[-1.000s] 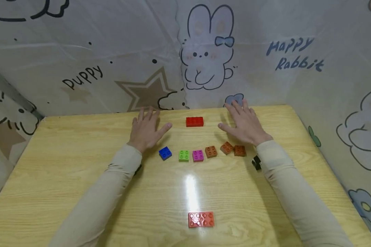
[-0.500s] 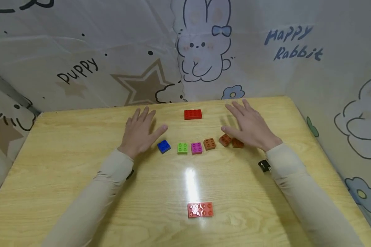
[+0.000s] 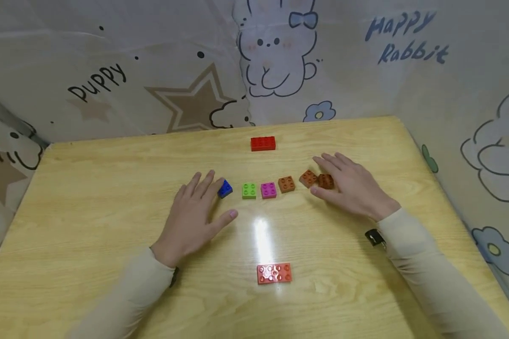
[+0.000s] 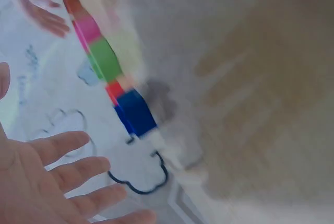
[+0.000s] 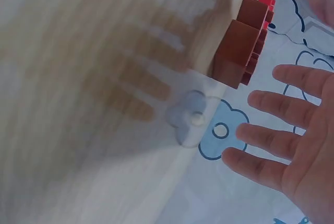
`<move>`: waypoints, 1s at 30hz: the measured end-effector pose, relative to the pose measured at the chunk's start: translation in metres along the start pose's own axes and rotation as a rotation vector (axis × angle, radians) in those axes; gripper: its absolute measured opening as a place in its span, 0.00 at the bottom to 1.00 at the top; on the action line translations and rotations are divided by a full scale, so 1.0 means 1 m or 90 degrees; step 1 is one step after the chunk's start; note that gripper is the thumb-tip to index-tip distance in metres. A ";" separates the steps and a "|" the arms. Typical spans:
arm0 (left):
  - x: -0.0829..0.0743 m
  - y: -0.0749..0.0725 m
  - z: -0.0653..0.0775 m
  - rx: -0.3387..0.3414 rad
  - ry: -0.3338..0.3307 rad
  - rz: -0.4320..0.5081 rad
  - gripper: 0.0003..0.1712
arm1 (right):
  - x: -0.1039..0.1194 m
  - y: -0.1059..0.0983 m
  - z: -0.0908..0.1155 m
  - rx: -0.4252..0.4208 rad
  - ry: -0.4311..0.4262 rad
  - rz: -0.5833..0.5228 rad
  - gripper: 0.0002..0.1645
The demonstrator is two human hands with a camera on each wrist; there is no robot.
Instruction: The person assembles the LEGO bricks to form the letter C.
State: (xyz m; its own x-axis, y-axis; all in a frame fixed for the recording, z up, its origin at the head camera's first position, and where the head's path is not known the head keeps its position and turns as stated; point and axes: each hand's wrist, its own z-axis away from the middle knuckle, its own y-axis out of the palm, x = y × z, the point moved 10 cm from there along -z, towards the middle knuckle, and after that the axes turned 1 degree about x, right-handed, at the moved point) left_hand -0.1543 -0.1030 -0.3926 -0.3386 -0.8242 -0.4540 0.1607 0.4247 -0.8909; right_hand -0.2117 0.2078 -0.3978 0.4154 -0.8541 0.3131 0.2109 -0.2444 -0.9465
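Note:
My left hand, fingers spread and relaxed, hovers over the table just left of the row of bricks. Its fingertips overlap the blue brick in the head view. My right hand reaches over the row's right end with loosely extended fingers, partly covering the rightmost brown brick. Beside that lies a tilted brown brick, then another brown brick. A magenta brick and a lime green brick fill the row's middle. Both hands hold nothing; the wrist views show their fingers apart from the bricks.
A long red brick lies behind the row near the table's back edge. Another long red brick sits at the front, close to a bright reflection. The wooden table meets a patterned wall covering at the back and sides.
The hands have come back from near the table's far edge toward the person, the left also lower beside the blue brick. The view has tilted down slightly. The bricks keep their arrangement.

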 end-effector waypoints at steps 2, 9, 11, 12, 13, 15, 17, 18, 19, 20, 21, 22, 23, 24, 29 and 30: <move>-0.011 0.001 0.012 -0.016 0.021 0.015 0.49 | -0.002 0.001 0.002 0.006 0.003 0.001 0.50; -0.047 0.011 0.048 -0.025 0.072 0.077 0.43 | -0.007 0.003 0.009 0.012 0.006 -0.010 0.47; -0.059 0.017 0.055 -0.011 0.091 0.075 0.42 | -0.009 0.004 0.009 0.010 0.011 -0.008 0.47; -0.064 0.020 0.058 -0.005 0.103 0.071 0.41 | -0.009 0.004 0.010 0.010 0.013 -0.007 0.46; -0.070 0.023 0.061 0.001 0.113 0.065 0.41 | -0.010 0.004 0.010 0.009 0.016 -0.005 0.46; -0.079 0.028 0.066 0.008 0.129 0.057 0.39 | -0.011 0.005 0.009 0.010 0.020 -0.004 0.44; -0.085 0.034 0.069 0.012 0.135 0.049 0.37 | -0.011 0.005 0.008 0.010 0.021 -0.001 0.42; -0.088 0.036 0.070 0.012 0.137 0.044 0.36 | -0.010 0.005 0.008 0.008 0.020 -0.001 0.41; -0.090 0.039 0.071 0.013 0.136 0.039 0.35 | -0.010 0.004 0.008 0.006 0.019 0.000 0.40; -0.091 0.041 0.072 0.014 0.134 0.033 0.34 | -0.010 0.004 0.007 0.003 0.018 0.000 0.39; -0.093 0.043 0.072 0.014 0.133 0.028 0.33 | -0.010 0.004 0.007 0.001 0.017 0.001 0.38; -0.094 0.045 0.073 0.016 0.131 0.022 0.32 | -0.009 0.003 0.007 -0.003 0.015 0.004 0.37; -0.095 0.047 0.073 0.017 0.130 0.018 0.32 | -0.009 0.003 0.007 -0.006 0.014 0.005 0.36; -0.096 0.050 0.073 0.021 0.129 0.013 0.31 | -0.008 0.002 0.006 -0.010 0.014 0.007 0.35; -0.101 0.055 0.072 0.023 0.135 -0.013 0.29 | -0.006 -0.001 0.004 -0.036 -0.002 0.025 0.29; -0.102 0.055 0.072 0.015 0.142 -0.018 0.28 | -0.005 -0.001 0.003 -0.041 -0.005 0.029 0.28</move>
State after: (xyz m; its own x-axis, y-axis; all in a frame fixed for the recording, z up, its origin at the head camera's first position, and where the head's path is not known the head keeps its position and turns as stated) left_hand -0.0443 -0.0222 -0.3965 -0.5395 -0.7309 -0.4179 0.1687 0.3925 -0.9042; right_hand -0.2115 0.2142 -0.3980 0.4301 -0.8616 0.2695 0.1338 -0.2344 -0.9629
